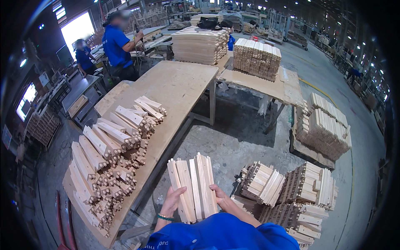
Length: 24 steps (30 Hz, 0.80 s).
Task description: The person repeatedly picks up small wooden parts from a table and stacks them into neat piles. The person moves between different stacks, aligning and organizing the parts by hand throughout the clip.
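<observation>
Several pale wooden slats point(203, 185) with small tenons on their far ends stand side by side in front of my body, pointing away from me. My left hand point(173, 199) grips the left pair, its thumb lying over the front face and a beaded bracelet on the wrist. On the other side my right hand point(220, 195) closes round the right edge of the bundle, thumb on top. A narrow gap splits the slats into two groups near the middle. Fingers behind the wood are hidden. To the left, a loose heap of similar slats point(95, 152) lies on a wooden worktable point(179, 77).
Stacked slats point(262, 183) sit low at my right, with more on a pallet point(310, 150) beyond. A second table point(266, 85) carries a block of stacked wood point(257, 58); a larger stack point(200, 43) stands behind. A person in blue point(116, 46) works at the far left.
</observation>
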Motion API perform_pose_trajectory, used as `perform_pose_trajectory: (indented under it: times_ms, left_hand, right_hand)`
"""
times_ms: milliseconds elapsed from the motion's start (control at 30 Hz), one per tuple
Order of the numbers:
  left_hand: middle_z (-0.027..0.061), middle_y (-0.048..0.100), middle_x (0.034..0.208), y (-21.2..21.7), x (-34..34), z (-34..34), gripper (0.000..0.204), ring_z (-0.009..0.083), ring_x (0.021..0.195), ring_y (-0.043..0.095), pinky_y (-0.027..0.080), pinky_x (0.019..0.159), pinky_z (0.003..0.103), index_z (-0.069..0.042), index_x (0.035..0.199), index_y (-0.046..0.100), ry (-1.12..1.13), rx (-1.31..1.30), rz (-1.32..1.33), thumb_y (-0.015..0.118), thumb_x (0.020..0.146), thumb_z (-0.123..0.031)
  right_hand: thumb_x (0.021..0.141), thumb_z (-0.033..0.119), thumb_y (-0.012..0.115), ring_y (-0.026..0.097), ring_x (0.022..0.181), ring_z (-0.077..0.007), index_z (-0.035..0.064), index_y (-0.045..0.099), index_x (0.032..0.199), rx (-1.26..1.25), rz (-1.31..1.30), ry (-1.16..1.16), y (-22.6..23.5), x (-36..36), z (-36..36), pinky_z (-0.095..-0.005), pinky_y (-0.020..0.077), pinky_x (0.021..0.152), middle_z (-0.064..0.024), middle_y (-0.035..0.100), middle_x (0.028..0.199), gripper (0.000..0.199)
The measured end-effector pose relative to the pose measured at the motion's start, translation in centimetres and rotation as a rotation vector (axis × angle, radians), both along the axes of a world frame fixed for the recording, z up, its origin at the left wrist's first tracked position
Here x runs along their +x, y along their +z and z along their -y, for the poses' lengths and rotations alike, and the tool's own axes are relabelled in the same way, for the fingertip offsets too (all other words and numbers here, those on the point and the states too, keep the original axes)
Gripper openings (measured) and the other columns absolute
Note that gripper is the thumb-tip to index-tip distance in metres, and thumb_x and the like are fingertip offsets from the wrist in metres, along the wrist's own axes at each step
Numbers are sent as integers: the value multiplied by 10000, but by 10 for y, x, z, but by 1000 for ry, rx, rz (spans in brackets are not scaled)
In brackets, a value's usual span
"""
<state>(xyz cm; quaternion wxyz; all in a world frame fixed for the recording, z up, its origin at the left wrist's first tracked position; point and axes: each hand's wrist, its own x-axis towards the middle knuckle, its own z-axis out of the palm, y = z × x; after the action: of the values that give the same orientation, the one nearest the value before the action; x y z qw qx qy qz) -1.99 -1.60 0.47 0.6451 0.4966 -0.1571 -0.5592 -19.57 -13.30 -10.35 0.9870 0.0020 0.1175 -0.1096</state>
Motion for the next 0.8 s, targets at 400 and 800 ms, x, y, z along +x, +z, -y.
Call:
perform_pose_trajectory:
  times_ms: [400, 800]
  left_hand:
    - [118, 596, 1112, -17, -4, 4, 419, 189, 995, 588, 474, 863, 313, 41, 1200, 490, 129, -40, 60, 634, 824, -74]
    - [194, 613, 1058, -34, 12, -14, 526, 289, 931, 634, 546, 797, 391, 64, 1240, 437, -155, -39, -349, 636, 807, -159]
  right_hand:
    - [695, 82, 678, 570, 1085, -339, -28, 424, 1293, 46, -83, -42, -3, -9, -3, -479, 424, 1002, -223, 555, 1204, 660]
    - [702, 140, 689, 492, 1182, -365, -55, 284, 1374, 3, 185, 9, 29, -5, -18, -456, 417, 1013, -249, 433, 1335, 808]
